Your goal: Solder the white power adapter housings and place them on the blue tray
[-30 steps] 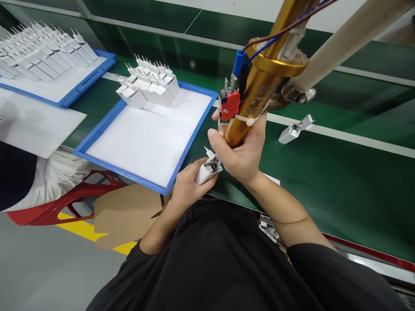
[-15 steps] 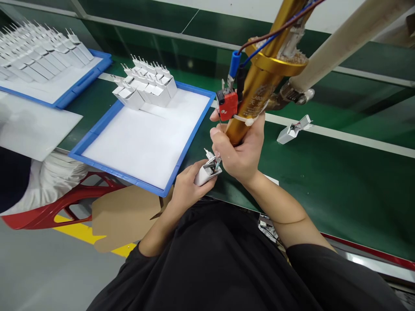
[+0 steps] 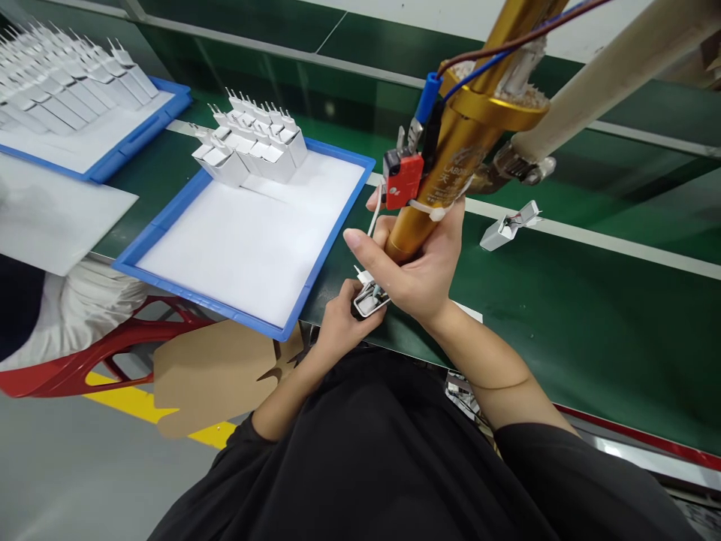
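My right hand (image 3: 420, 267) is wrapped round the lower end of a hanging gold tool (image 3: 451, 161) that carries a red switch (image 3: 402, 179) and blue and brown wires; its index finger sticks out. Just below it my left hand (image 3: 343, 323) grips a small white charger shell (image 3: 369, 299), open end up, right under the tool's tip. Both hands sit over the near edge of the green belt (image 3: 563, 315).
A blue tray (image 3: 174, 214) with a white liner holds several white charger shells (image 3: 251, 146) at its far corner. A second blue tray (image 3: 132, 143) at far left holds many more. One loose shell (image 3: 507, 225) lies on the belt to the right. A red chair (image 3: 107, 353) and brown cardboard (image 3: 214, 372) lie below.
My left hand has turned the shell so that its open end faces up and has drawn slightly in. My right index finger has stretched out from the tool.
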Demonstrator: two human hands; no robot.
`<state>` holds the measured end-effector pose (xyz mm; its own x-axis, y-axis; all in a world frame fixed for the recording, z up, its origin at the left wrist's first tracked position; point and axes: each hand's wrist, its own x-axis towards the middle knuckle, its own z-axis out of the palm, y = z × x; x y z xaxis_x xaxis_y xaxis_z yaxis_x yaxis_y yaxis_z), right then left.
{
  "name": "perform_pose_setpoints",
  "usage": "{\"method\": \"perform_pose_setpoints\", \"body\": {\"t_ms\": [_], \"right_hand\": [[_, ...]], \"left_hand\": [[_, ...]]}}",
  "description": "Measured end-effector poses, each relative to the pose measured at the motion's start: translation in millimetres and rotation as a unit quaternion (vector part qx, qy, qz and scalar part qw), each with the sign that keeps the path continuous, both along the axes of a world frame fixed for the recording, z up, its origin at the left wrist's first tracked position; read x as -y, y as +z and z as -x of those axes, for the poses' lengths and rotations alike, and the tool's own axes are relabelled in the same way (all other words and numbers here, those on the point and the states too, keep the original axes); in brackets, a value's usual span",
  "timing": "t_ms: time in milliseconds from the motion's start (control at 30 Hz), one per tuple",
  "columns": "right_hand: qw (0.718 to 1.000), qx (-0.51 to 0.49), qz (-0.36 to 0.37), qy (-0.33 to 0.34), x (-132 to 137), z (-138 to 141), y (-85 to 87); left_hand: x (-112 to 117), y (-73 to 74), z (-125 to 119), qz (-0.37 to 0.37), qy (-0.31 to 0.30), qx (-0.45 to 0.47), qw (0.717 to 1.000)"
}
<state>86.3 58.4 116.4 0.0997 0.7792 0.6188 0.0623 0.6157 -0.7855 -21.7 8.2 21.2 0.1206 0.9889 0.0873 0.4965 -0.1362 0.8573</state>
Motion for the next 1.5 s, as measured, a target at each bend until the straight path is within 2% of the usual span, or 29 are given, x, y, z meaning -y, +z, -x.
{"method": "perform_pose_setpoints", "body": {"t_ms": [233,533,767,867,1033,1167,1233,1300,1400,1500], "right_hand": [[0.999,-0.026,0.009,0.030,4.2,0.2,-0.5],[0.998,-0.018,0.036,0.042,8.2,-1.8,3.6],[0.999,-0.003,0.038,0.029,7.7,-1.1,5.8],[0.999,0.011,0.032,0.017,8.3,-0.9,5.8],[0.999,0.006,0.012,0.039,-3.1,-4.6,0.0],[0.999,-0.009,0.034,0.034,-11.7,-21.0,-1.3],[0.998,-0.001,0.057,0.011,-12.4,-37.2,-4.6],[0.997,0.010,0.065,-0.044,-11.8,-58.4,-12.3],[0.981,0.051,0.070,-0.174,-10.0,-97.7,-28.7],[0.946,0.100,0.087,-0.296,-2.1,-140.1,-42.3]], "left_hand": [[0.6,-4.3,-19.1,-0.019,0.005,0.071,0.997],[1.1,-12.6,-21.8,-0.024,0.025,0.126,0.991],[0.8,-12.2,-24.6,-0.005,0.008,0.153,0.988],[-0.2,-9.8,-23.5,0.006,0.005,0.135,0.991],[-4.6,-8.8,-12.0,0.018,0.000,0.056,0.998],[-8.3,-8.1,-2.0,0.055,0.003,0.029,0.998],[-9.0,-6.1,0.1,0.073,-0.006,0.046,0.996],[-9.2,-3.7,0.3,0.084,-0.024,0.075,0.993],[-9.4,-1.2,-1.5,0.099,-0.055,0.119,0.986],[-9.9,-0.5,-5.4,0.123,-0.080,0.156,0.977]]}}
